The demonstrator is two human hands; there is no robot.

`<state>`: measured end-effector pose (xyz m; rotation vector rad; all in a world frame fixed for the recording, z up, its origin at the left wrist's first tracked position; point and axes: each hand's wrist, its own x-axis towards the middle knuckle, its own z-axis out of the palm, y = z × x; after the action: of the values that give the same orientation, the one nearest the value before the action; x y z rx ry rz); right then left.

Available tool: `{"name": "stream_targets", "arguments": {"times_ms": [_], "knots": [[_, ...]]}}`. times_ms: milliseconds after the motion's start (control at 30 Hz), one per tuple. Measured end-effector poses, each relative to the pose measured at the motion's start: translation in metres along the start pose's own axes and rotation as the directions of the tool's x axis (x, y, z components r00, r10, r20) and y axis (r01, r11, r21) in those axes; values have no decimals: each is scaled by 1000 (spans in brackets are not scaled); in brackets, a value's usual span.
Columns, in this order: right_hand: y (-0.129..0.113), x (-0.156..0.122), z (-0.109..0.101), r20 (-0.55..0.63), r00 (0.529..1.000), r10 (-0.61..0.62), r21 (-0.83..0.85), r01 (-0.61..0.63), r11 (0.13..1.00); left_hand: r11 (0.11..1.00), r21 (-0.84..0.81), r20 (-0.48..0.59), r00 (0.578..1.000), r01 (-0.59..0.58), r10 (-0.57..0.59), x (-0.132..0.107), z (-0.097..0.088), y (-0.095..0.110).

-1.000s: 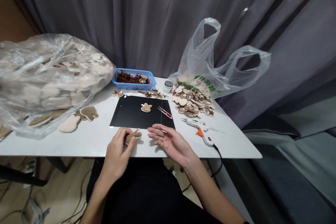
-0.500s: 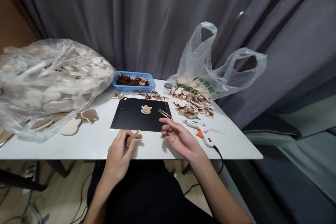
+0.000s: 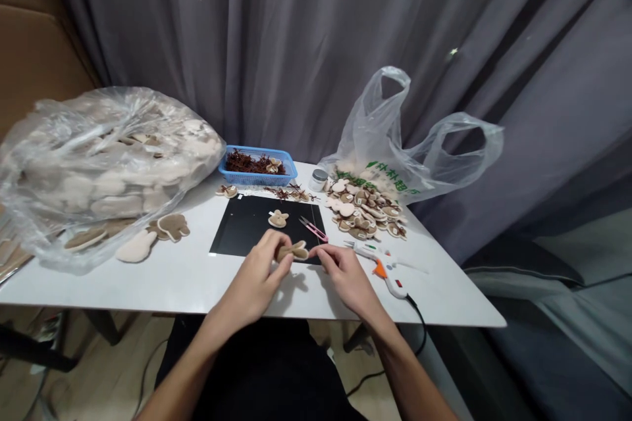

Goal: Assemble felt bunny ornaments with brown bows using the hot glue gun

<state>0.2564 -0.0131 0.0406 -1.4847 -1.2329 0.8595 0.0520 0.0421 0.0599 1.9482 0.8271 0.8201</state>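
My left hand (image 3: pixel 260 276) pinches a brown, cream-edged plush rabbit-shaped piece (image 3: pixel 297 250) over the near edge of the black mat (image 3: pixel 237 230). Close to the right tip of that piece, my right hand (image 3: pixel 348 277) has thumb and forefinger pressed together. Whatever lies between those fingertips is too small to make out. Another rabbit piece (image 3: pixel 278 218), cream-coloured with a small white tag, lies on the mat beyond my hands. Pink-handled thread snips (image 3: pixel 315 229) rest at the mat's right side.
At the right are a glue gun (image 3: pixel 390 276) with a black cord, a heap of plush pieces (image 3: pixel 365 210) and a clear carrier bag (image 3: pixel 380 138). Behind stand a blue basket (image 3: pixel 257 178) of dark red bows and a small jar (image 3: pixel 318 179). A big stuffed plastic bag (image 3: pixel 108 164) fills the left.
My left hand has carried the rabbit piece right, to the mat's near edge. My right hand has gone from loosely spread fingers to a pinch beside it. The view has tilted up slightly.
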Motion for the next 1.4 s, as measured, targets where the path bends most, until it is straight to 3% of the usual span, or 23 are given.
{"name": "stream_targets", "arguments": {"times_ms": [100,233,467,700,867,1167,1400], "knots": [[-4,-1,-3,-13,998,-67,-175,64,983,991,37,80,989,-131,127,38,7,3],[-6,-3,-5,-5,994,-109,-324,102,940,988,22,181,973,-152,145,80,16,-13],[-8,-4,-8,57,989,-139,-589,146,795,987,24,279,949,-159,146,116,22,-27],[-17,5,-15,107,959,-262,-614,271,741,982,50,274,948,-184,164,120,30,-43],[-26,43,-29,144,929,-340,-721,334,607,976,64,251,950,-209,187,115,30,-53],[-28,132,-38,216,935,-282,-752,343,563,970,63,162,961,-236,223,109,25,-45],[-14,129,-39,303,936,-179,-737,349,579,972,-6,63,969,-237,237,106,29,-41]]}}
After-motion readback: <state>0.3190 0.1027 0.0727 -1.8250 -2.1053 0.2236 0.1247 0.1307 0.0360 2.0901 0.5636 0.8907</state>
